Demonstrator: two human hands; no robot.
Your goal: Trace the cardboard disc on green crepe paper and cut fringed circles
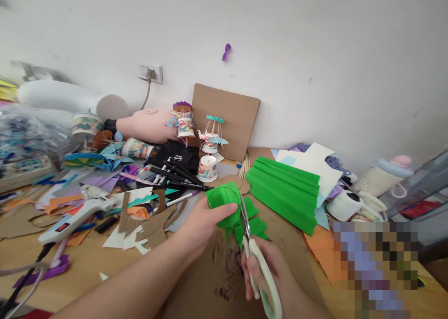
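My left hand [205, 221] pinches a piece of bright green crepe paper [224, 197] between thumb and fingers, above the cardboard mat. A curved dark line runs across this piece. My right hand [266, 267] grips a pair of scissors [247, 225] with pale green handles. The blades point away from me, at the right edge of the held piece; whether paper lies between them I cannot tell. Just behind and below are green paper scraps [257, 228]. A larger pleated sheet of green crepe paper [283, 188] lies farther right.
A white glue gun [77, 211] with a cord lies at left among paper and cardboard scraps. Black pens [182, 174], a paper cup [207, 168] and small cup carousels [211, 139] stand behind. A cardboard panel [227, 109] leans on the wall. At right is a bottle [383, 174].
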